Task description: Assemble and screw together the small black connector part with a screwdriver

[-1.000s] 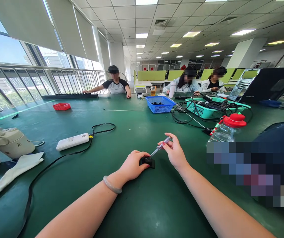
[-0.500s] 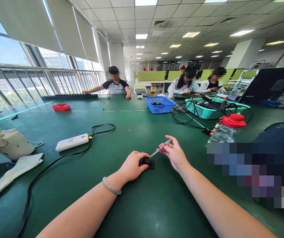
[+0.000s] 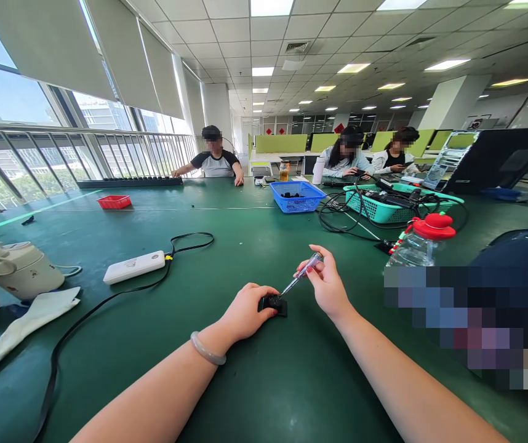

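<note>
Left fingers clasping black part, right fingers gripping screwdriver, slightly steeper than before

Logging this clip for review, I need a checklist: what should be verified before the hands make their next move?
1. Left hand steadies the black part: ok, its fingers are on it at the green table.
2. Right hand has the screwdriver: ok, the handle is in its fingers.
3. Screwdriver angle: ok if a slant is acceptable; not ok if upright is required, as it is tilted.
4. Tip seated in a screw: cannot tell; it meets the part's top area, but the detail is too small.
5. Black cable away from both hands: ok, it lies off to the left.
</note>
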{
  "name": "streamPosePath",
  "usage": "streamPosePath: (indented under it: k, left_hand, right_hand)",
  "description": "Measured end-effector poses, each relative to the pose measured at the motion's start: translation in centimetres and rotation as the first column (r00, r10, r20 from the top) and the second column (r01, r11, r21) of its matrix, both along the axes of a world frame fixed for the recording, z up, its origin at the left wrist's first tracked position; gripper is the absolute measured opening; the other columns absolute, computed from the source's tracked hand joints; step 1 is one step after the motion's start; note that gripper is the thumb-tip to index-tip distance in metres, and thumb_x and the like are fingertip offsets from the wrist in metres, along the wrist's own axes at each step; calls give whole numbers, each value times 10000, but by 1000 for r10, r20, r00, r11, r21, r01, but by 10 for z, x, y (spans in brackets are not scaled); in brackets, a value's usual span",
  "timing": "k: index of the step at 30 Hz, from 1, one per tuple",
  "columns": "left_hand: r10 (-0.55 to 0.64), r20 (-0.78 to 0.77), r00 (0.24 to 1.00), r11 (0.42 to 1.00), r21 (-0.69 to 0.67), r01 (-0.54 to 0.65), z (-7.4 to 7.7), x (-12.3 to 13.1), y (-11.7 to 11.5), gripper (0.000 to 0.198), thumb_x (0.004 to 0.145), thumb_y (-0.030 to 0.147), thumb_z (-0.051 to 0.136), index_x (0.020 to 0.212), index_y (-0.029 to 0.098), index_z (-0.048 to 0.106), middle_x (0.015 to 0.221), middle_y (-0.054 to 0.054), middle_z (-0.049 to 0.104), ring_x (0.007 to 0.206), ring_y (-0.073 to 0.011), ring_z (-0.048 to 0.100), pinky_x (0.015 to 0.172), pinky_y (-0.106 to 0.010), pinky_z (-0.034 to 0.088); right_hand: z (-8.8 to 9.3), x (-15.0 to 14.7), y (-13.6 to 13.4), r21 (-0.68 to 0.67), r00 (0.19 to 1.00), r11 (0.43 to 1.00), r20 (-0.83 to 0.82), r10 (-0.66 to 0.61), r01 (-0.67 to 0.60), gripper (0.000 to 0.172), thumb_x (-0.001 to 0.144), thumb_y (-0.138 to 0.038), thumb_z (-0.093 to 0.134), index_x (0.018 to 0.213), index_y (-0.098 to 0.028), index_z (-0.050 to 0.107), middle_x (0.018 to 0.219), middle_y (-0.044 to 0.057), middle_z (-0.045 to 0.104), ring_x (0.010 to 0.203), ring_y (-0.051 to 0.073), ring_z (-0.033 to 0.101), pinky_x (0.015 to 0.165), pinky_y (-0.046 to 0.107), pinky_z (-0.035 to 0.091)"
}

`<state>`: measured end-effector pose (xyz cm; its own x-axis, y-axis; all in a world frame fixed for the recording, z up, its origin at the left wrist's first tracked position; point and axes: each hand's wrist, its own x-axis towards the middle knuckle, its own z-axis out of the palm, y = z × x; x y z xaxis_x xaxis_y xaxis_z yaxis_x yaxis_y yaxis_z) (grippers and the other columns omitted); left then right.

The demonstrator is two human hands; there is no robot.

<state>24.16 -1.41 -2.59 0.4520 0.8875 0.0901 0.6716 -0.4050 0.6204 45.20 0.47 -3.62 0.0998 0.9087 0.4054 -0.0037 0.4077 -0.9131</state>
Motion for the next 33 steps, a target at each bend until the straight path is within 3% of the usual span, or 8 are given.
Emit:
streamPosePath:
  k: [10, 14, 19, 24, 33]
  left_hand:
    - [8, 4, 1000, 1000, 13, -8, -3, -1, 1, 375, 799, 253, 676, 1174, 277, 678, 1113, -58, 653, 1115, -240, 575, 1032, -394, 458]
    - [5, -3, 1000, 1000, 20, -5, -4, 0, 1, 366, 801, 255, 675, 1166, 283, 680, 1106, -53, 652, 1115, -242, 574, 1037, -398, 457]
    - [10, -11, 1000, 1000, 6, -10, -2, 0, 1, 376, 802, 246, 673, 1175, 290, 676, 1128, -54, 644, 1134, -244, 564, 1057, -408, 440]
    - [10, -18, 1000, 1000, -4, -10, 0, 1, 0, 382, 806, 249, 665, 1187, 286, 670, 1142, -62, 638, 1152, -251, 551, 1069, -425, 428]
    - [14, -2, 1000, 1000, -7, -14, -1, 1, 0, 371, 795, 240, 676, 1162, 296, 677, 1127, -54, 633, 1123, -242, 562, 1061, -409, 432]
  right_hand:
    - [8, -5, -13, 144, 981, 990, 194, -30, 2, 383, 922, -304, 501, 1292, -288, 403, 905, 19, 658, 826, 192, 659, 857, 441, 523]
    - [10, -6, -14, 139, 971, 990, 231, -60, 28, 397, 918, -319, 507, 1299, -279, 402, 911, 25, 671, 825, 194, 662, 852, 430, 524]
    - [5, -2, -4, -18, 986, 994, 127, -103, 107, 475, 860, -412, 576, 1283, -260, 421, 860, 18, 674, 816, 209, 671, 880, 455, 523]
    - [1, 2, 4, -175, 996, 981, -7, -91, 88, 573, 765, -476, 666, 1240, -253, 436, 798, -6, 649, 756, 216, 673, 856, 469, 535]
    - [3, -2, -1, -38, 999, 999, -39, 2, -4, 481, 810, -373, 612, 1234, -271, 408, 820, -28, 626, 752, 186, 654, 876, 463, 510]
